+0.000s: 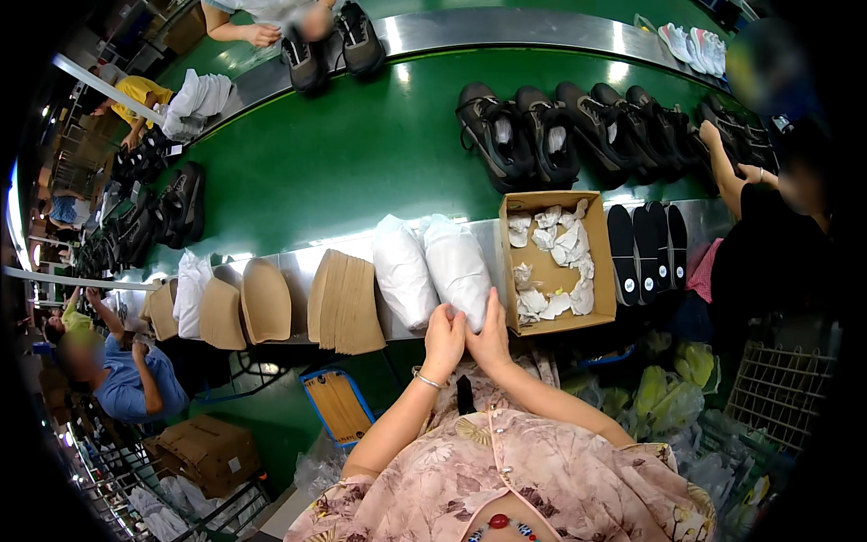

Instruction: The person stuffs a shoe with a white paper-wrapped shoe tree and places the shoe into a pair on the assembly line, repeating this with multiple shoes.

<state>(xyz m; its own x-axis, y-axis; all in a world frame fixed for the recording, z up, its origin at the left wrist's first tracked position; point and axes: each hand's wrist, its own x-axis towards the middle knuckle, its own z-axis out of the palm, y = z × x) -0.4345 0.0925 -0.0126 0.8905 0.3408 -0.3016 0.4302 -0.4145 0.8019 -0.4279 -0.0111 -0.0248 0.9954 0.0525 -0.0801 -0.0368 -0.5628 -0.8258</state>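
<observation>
Two plump bundles in white tissue paper lie side by side on the metal ledge in front of me. At the near end of the right-hand wrapped bundle (pixel 456 262), my left hand (pixel 444 341) and my right hand (pixel 489 334) come together, fingers closed round the paper. The left-hand wrapped bundle (pixel 404 274) rests against it, untouched. What the paper encloses is hidden. Just right of my right hand stands an open cardboard box (pixel 571 322) holding crumpled white paper (pixel 569 246).
Stacked brown cardboard shoe forms (pixel 345 303) stand on the left of the ledge; black insoles (pixel 623 248) lie right of the box. Beyond, dark shoes (pixel 495 135) line the green belt (pixel 361 163). A co-worker in black (pixel 768 235) reaches toward shoes at the right.
</observation>
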